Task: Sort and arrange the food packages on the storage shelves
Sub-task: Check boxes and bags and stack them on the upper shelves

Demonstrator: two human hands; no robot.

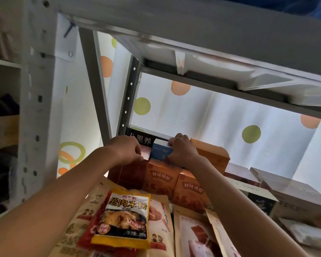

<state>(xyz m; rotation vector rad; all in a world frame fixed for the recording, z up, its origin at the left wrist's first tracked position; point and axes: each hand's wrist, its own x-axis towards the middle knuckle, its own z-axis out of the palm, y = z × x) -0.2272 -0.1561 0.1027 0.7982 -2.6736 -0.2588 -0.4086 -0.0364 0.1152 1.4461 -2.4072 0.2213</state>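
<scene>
Both bare hands reach far into a metal storage shelf, meeting at a small blue box [160, 152] that stands on top of a row of other boxes. The right hand [183, 150] grips this blue box from its right side, fingers curled over the top far edge and the thumb side pressed against its near right face. The left hand [127, 149] is just to the left of the blue box, fingers curled downward with the tips pinched at the top edge of a dark red box [132, 172] beside it; whether it also touches the blue box cannot be told.

Directly below the blue box stand two orange boxes [162, 179] with printed characters, side by side and touching, the right one partly hidden by the right forearm. To the right of the right hand, another orange box [214, 155] stands at the same height. Behind the left hand, a black box with white characters [142, 139] sits at the far edge of the shelf.

Nearer, flat pouches lie overlapping on the shelf. On top is a yellow packet [125, 219] showing a cooked dish, resting on a red packet [90, 230] and on beige pouches [159, 219]. To the right lie flat pale boxes [285, 186].

A grey shelf frame [193, 25] crosses overhead, with a perforated grey upright [35, 89] at left. Behind the shelf hangs a white curtain with orange and green dots [220, 117].
</scene>
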